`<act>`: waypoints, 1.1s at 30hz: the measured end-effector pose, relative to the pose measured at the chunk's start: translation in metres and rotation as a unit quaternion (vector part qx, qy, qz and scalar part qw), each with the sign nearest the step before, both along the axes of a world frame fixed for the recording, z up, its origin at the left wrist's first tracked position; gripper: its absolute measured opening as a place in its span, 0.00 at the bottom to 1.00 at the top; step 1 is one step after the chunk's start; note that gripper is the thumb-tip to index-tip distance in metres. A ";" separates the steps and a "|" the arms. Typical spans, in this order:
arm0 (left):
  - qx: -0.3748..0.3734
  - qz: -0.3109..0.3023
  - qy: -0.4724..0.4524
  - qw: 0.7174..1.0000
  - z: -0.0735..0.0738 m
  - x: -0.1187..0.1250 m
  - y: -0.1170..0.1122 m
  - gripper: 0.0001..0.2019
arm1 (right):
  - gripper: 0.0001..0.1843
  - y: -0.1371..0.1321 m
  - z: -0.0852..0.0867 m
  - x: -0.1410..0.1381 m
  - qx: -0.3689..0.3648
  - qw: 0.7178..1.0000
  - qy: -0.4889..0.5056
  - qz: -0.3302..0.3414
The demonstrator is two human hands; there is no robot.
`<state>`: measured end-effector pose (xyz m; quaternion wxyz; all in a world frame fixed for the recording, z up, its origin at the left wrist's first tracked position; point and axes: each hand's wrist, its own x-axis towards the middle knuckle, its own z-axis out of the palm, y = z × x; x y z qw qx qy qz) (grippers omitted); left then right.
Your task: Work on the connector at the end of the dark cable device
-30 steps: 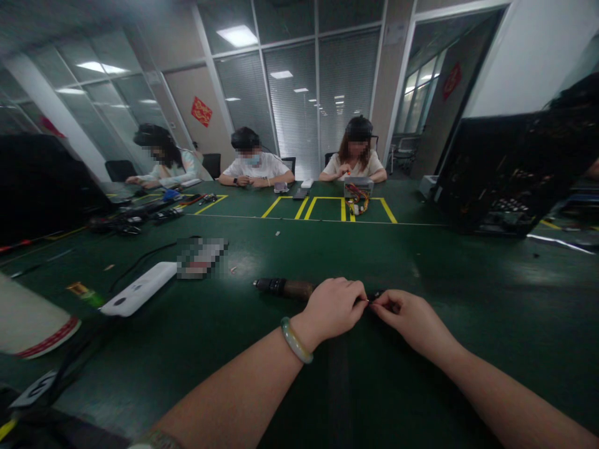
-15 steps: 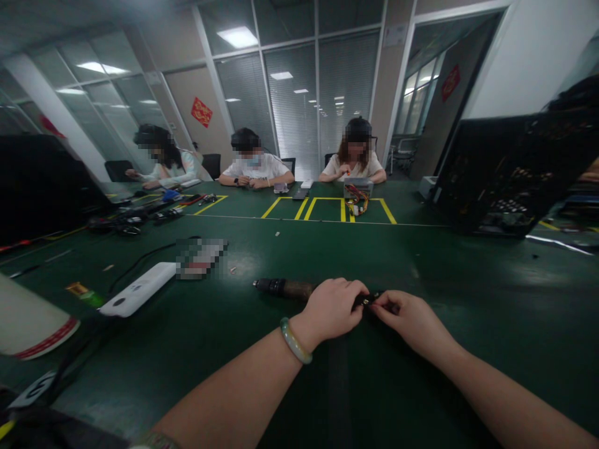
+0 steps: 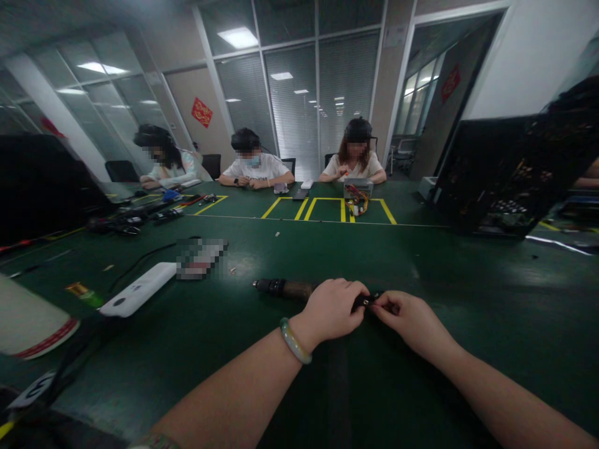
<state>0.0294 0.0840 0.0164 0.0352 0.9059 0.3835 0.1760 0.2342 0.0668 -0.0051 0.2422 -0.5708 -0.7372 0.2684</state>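
Observation:
An electric screwdriver (image 3: 296,290) with a black nose and a brownish body lies on the green table, its tip pointing left. My left hand (image 3: 333,308) is wrapped over its rear part, a greenish bangle on the wrist. At the tool's back end, my right hand (image 3: 400,312) has thumb and fingertips pinched together, touching or nearly touching the dark end with a small shiny metal bit. What exactly the right fingers pinch is hidden and too small to make out.
To the left lie a white power strip (image 3: 140,289), a green-and-gold small item (image 3: 84,294) and a paper cup (image 3: 32,318). A black computer case (image 3: 496,181) stands at right. Across the table sit several people, one behind a power supply (image 3: 358,187) with loose cables.
My hands and the screwdriver stay practically still. Across the table at far left, a person's raised hand has come down.

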 end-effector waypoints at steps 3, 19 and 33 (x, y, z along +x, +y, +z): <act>0.002 0.002 -0.004 1.000 -0.001 0.000 0.000 0.11 | 0.09 0.000 0.001 -0.001 0.004 1.000 -0.003 0.001; -0.004 -0.005 -0.011 1.000 0.001 0.000 -0.001 0.09 | 0.09 0.000 -0.003 0.003 -0.011 1.000 0.011 0.006; 0.000 -0.008 -0.004 1.000 0.003 0.001 -0.001 0.10 | 0.08 -0.001 0.002 -0.001 -0.001 1.000 0.005 -0.003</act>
